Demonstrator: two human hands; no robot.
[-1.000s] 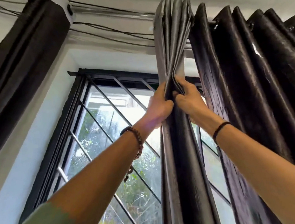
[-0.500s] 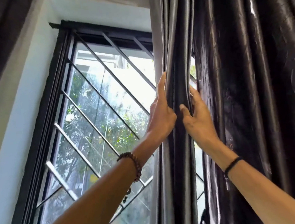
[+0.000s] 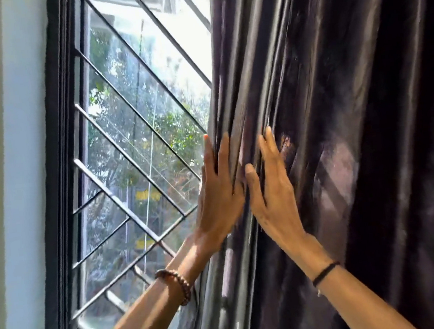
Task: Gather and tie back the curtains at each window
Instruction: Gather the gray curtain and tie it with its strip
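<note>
A dark, shiny curtain point(image 3: 348, 87) hangs over the right half of the view, its left edge bunched into narrow folds point(image 3: 233, 89). My left hand point(image 3: 218, 190) lies flat against the left side of those folds, fingers straight and pointing up. My right hand point(image 3: 273, 188) lies flat on their right side, also with straight fingers, so the folds are pressed between both palms. A bead bracelet is on my left wrist and a black band on my right. No tieback is in view.
The window point(image 3: 134, 134) with a black frame and slanted metal bars point(image 3: 125, 206) fills the left middle, with trees outside. A pale wall point(image 3: 15, 182) runs down the far left. More curtain fabric hangs below my hands point(image 3: 223, 308).
Both hands have slid down the gathered folds from near the curtain top, and the view has dropped with them. The earlier pinching grip has opened into flat palms.
</note>
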